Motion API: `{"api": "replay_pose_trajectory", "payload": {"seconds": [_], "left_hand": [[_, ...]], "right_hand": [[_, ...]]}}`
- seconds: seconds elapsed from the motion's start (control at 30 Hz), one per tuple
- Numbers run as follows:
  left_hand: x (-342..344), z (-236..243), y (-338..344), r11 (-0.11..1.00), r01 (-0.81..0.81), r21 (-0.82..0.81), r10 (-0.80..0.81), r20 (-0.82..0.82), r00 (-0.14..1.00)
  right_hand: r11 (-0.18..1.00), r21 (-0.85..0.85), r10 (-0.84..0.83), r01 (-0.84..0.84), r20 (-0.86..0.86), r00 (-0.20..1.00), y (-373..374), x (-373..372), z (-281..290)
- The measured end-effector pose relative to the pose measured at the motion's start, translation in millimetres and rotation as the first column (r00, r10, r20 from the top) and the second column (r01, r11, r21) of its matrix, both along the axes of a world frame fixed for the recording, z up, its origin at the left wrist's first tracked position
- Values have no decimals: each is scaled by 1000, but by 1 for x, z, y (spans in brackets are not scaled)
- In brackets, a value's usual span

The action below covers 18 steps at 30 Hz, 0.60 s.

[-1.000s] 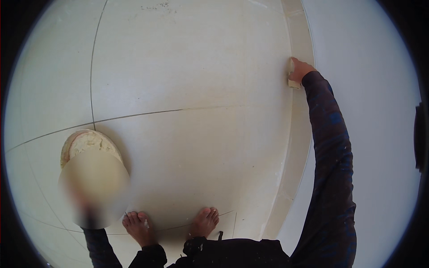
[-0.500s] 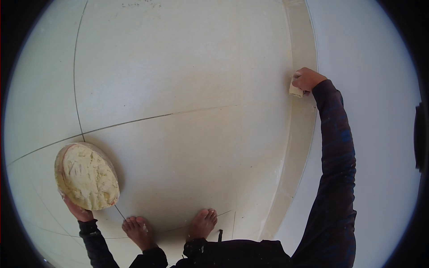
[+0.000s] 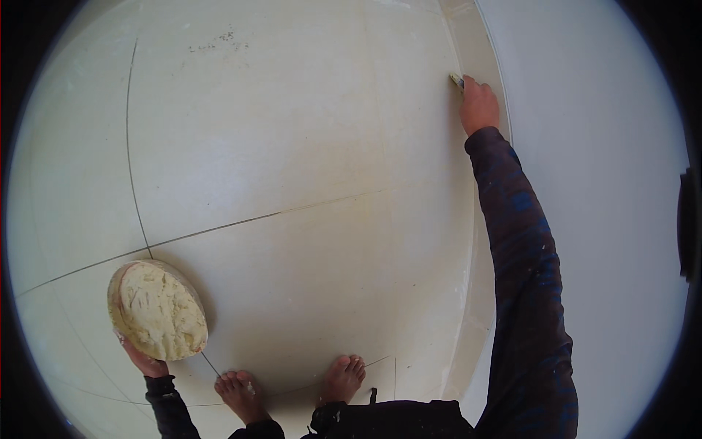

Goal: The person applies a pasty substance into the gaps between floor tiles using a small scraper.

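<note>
In the lower left, my left hand (image 3: pixel 142 355) grips an oval container (image 3: pixel 115 298) from below and behind, holding it above the floor. Lumpy cream-coloured paste (image 3: pixel 161 307) fills it. My right hand (image 3: pixel 478 107), at the upper right, is closed on a small scraper (image 3: pixel 456 80) with pale residue on its blade, held at the tiled skirting along the wall's foot. The fingers hide much of the tool.
Large cream floor tiles (image 3: pixel 263 146) with dark joints surround me. A tiled skirting (image 3: pixel 468 336) runs along the white wall (image 3: pixel 599 183) on the right. My bare feet (image 3: pixel 241 391) are at the bottom. Dark specks lie near the top.
My right hand has moved up and left along the skirting, its tool turned. My left hand and container, blurred earlier, have shifted slightly down and right since half a second ago.
</note>
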<state>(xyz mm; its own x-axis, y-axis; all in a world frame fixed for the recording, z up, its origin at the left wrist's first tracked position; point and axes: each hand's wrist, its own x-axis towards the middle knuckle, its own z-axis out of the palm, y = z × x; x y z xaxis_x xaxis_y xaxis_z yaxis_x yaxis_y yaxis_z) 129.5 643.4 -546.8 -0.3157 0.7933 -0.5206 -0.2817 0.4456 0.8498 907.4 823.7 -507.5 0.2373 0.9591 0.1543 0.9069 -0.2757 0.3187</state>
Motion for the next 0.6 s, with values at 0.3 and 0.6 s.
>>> {"api": "replay_pose_trajectory", "payload": {"seconds": [0.3,0.6], "left_hand": [[8,7,6,999,50,5,-50,13,999],[19,5,20,990,120,75,-124,49,991]], "right_hand": [[960,-277,-217,29,-680,701,-134,-57,63],[884,-314,-281,348,-949,-142,-170,-147,77]]}}
